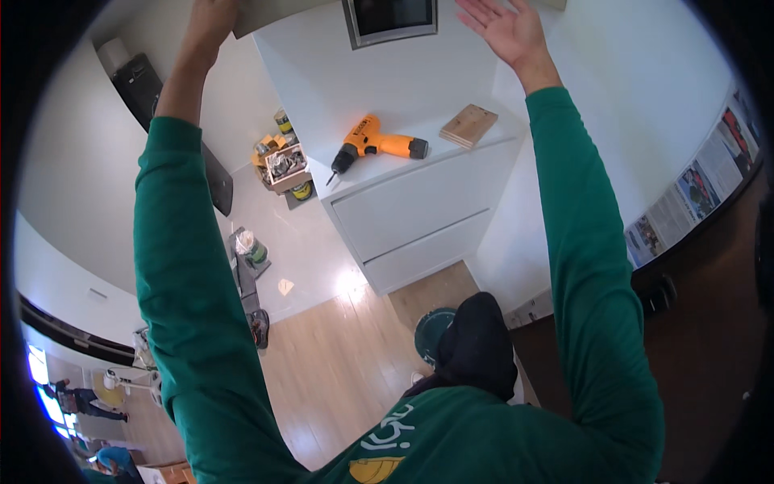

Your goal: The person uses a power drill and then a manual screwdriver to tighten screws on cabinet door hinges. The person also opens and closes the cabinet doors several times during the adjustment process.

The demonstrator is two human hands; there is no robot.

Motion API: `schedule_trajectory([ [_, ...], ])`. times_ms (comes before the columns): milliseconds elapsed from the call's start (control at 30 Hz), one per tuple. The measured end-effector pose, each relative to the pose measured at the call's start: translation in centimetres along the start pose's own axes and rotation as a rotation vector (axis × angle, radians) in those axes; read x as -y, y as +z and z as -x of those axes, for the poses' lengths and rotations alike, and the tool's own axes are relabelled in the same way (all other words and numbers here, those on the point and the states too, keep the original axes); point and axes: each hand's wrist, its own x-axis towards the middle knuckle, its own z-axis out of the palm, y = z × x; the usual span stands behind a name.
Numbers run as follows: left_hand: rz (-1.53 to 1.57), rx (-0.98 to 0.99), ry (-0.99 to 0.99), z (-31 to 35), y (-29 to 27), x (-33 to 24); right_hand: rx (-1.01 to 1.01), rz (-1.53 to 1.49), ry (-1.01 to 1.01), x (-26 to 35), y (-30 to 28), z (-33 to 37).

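Observation:
Both my arms, in green sleeves, reach up to the top edge of the picture. My left hand (213,22) is beside a greyish panel (274,11); its fingers are cut off by the edge, so any grip is hidden. At the upper right, my right hand (516,36) has its palm showing and fingers stretched out, with nothing seen in it. Below and between the hands, an orange cordless drill (372,143) with a black chuck and a bit lies on a white drawer cabinet (419,189). Right of the drill are small stacked wooden boards (469,126).
A dark framed panel (393,18) stands behind the drill. Left of the cabinet, a wooden box of odds and ends (287,165) sits among cans. A can (251,248) and a shoe (258,327) are on the floor. A green bucket (431,335) is by my leg. People (85,401) appear far left.

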Motion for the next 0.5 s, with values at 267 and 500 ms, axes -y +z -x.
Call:
schedule_trajectory([
  [267, 0.003, -0.032, 0.008, 0.5, 0.8, -0.3, 0.006, -0.174, -0.043, 1.1, 1.2, -0.3],
  [500, -0.042, -0.115, 0.153, -0.8, 0.6, 0.9, -0.213, -0.251, 0.005, 1.5, 3.4, -1.6],
])
